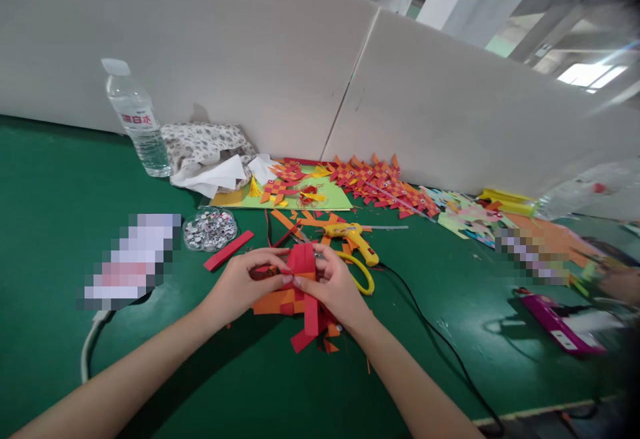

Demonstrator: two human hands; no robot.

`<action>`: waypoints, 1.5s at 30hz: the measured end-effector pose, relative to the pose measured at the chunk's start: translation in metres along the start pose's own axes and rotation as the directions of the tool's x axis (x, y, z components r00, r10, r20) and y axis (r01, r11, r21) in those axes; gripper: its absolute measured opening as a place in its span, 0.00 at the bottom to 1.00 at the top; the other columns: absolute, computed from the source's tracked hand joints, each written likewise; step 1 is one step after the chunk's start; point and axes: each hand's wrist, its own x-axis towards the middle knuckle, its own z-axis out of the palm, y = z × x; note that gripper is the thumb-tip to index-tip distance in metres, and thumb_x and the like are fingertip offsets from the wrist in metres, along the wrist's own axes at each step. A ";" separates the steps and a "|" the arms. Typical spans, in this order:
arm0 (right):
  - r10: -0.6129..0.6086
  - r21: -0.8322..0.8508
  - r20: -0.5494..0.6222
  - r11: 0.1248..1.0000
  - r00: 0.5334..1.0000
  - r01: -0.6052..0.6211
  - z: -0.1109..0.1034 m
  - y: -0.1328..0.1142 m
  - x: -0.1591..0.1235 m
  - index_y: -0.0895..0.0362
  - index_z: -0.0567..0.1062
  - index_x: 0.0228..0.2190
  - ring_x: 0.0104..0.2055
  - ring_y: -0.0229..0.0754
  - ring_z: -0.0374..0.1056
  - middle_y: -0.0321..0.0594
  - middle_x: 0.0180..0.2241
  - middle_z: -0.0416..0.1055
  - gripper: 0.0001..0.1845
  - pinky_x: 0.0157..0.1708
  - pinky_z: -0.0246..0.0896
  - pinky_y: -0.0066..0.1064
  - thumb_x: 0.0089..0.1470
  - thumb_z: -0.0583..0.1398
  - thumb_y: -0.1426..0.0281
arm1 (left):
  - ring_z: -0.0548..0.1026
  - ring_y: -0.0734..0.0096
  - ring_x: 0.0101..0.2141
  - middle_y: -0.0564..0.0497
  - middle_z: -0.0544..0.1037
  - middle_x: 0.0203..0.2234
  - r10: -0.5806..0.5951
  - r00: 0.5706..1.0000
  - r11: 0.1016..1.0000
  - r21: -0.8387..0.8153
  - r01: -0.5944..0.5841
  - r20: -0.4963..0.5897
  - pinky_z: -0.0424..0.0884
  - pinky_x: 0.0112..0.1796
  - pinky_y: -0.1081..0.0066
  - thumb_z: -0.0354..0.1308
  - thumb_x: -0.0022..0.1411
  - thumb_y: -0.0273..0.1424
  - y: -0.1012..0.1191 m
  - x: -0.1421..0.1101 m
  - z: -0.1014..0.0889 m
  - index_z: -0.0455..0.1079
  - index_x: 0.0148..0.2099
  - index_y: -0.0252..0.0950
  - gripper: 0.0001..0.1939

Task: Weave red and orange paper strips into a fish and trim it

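Note:
Red and orange paper strips (pixel 311 316) are woven together between my two hands, low over the green table. My left hand (pixel 253 282) is closed on the weave from the left, its thumb and fingertips pinching the red paper. From the right, my right hand (pixel 334 286) pinches the same piece, thumb almost meeting the left thumb. Loose strip ends hang below the fingers. Just beyond my right hand lie a yellow glue gun (pixel 353 234) and the yellow handle of scissors (pixel 369 278). A single red paper strip (pixel 229 250) rests beyond my left hand.
Googly eyes fill a clear container (pixel 210 229). Woven paper fish (pixel 375 182) are piled along the partition (pixel 225 46). A water bottle (pixel 137 119), a patterned tissue bag (pixel 205 142) and a blurred phone (pixel 133 259) stand left. Rightward are a black cord (pixel 430 322), a purple power strip (pixel 557 322) and another person's hand (pixel 623 284).

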 end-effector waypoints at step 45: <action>0.009 0.437 -0.269 0.892 0.963 0.113 0.004 -0.016 0.001 0.54 0.68 0.37 0.42 0.49 0.71 0.39 0.37 0.74 0.20 0.43 0.68 0.42 0.41 0.68 0.69 | 0.72 0.56 0.49 0.44 0.76 0.45 -0.190 0.982 0.926 -0.331 0.181 0.003 0.63 0.53 0.56 0.69 0.41 0.35 -0.002 0.004 0.008 0.71 0.43 0.36 0.25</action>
